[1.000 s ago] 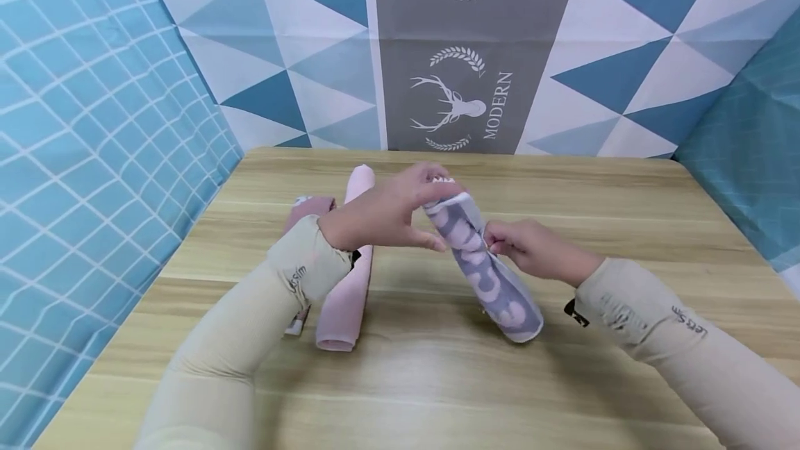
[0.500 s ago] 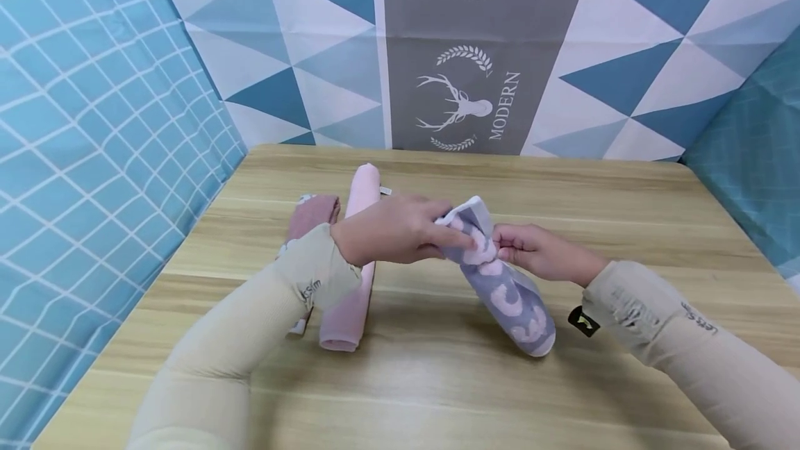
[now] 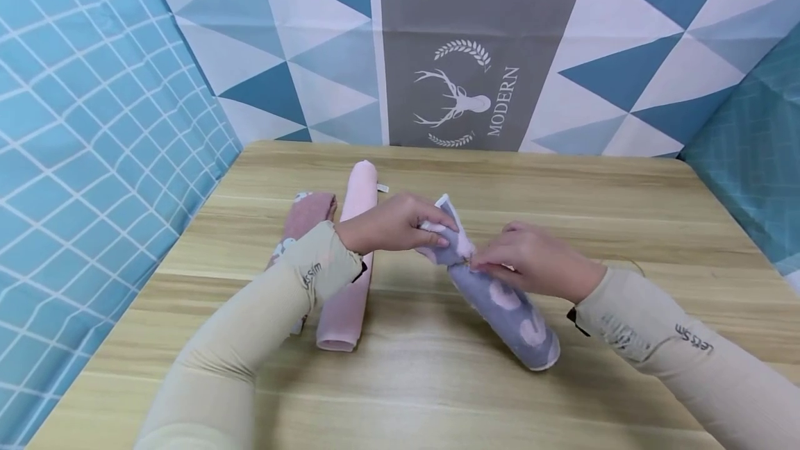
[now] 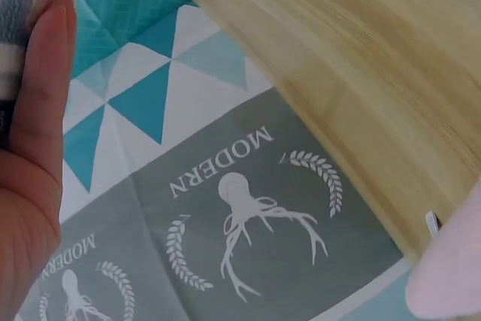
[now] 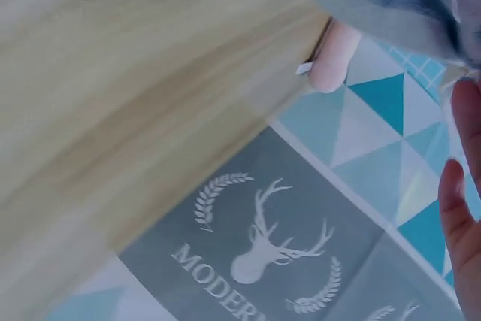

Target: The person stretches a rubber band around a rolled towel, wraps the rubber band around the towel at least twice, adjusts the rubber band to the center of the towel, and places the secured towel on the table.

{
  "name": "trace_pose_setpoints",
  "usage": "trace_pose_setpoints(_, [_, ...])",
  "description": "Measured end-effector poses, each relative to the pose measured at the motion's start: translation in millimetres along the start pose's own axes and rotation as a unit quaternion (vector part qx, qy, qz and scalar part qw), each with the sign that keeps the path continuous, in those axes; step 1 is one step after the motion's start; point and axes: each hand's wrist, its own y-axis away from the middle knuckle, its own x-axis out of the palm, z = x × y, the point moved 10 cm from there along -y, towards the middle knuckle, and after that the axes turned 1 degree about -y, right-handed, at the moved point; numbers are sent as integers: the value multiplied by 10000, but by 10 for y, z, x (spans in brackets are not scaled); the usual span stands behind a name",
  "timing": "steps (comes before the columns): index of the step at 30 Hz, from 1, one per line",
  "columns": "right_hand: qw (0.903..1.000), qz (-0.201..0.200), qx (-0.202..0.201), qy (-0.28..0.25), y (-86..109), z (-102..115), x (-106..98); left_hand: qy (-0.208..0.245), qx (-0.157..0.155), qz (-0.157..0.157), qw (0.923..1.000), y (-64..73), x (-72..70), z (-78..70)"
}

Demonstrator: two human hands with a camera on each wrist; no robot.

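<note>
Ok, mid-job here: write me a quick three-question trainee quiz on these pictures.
1. Which hand pinches the flared end of the patterned towel?
2. True or false: the pale pink roll lies between the dusty-pink towel and the patterned towel.
3. The word on the grey backdrop panel is: A) CLASSIC B) MODERN C) NATURE

Key: 1. The left hand. 2. True. 3. B.
</note>
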Motion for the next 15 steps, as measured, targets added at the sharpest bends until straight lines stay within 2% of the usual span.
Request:
trace_pose_setpoints(2, [9978,-31,-282,598,-26,83,-14,57,-41,-74,9999,-4,-15,3])
trace_pose_setpoints(5, [9883,-215,-602,1386,-67,183,-47,200,-105,-171,9996,-18,-39,0])
trace_pose_setpoints(10, [9707,-474,-1023,2124,-143,341,-98,515,-309,-235,9979,-38,-43,37])
trace_pose_setpoints(12, [9625,-399,-1183,2408,-166,388,-87,632,-323,-222,9972,-39,-23,39])
trace_pose_setpoints(15, [9442,-101,-1499,2931,-177,449,-15,833,-322,-117,9959,-32,23,32])
